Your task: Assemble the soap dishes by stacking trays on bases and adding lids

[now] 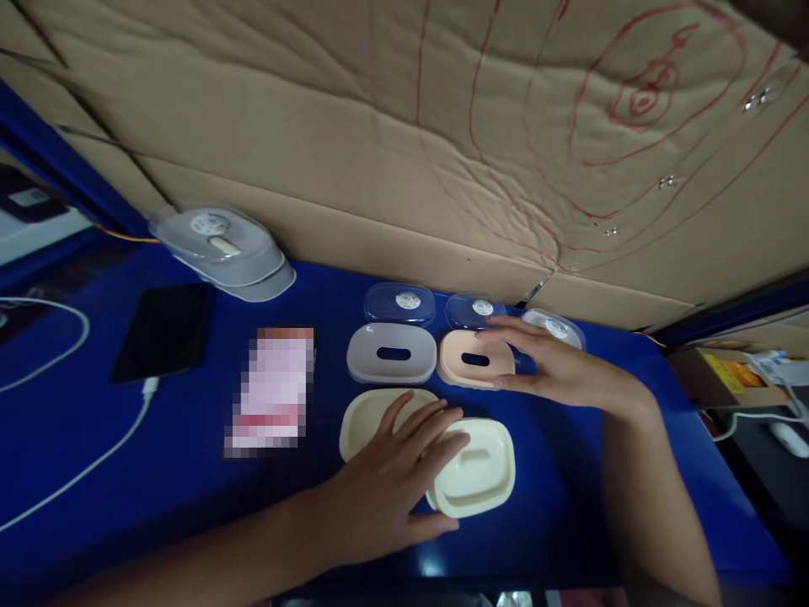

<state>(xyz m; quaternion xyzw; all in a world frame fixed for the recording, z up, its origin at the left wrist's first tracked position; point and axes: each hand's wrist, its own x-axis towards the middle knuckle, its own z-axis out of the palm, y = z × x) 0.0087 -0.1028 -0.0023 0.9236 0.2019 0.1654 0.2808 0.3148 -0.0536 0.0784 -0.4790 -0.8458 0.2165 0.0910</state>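
The left hand (404,459) spreads half-open over the cream trays (480,468) at the tabletop's near side; whether it grips one, I can't tell. The right hand's parted fingers (515,382) reach the peach tray (455,375), right of the grey one (360,358).

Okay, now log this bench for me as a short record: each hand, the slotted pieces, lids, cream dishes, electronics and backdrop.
left hand: fingers spread over the cream dishes
right hand: thumb and fingers at the right end of the peach slotted piece
slotted pieces: gray slotted piece, left of the peach one
lids: three clear lids with round stickers, behind the slotted pieces
cream dishes: two, one partly under the left hand
electronics: black tablet or phone, white cable plugged in
backdrop: cardboard, red lines drawn on it
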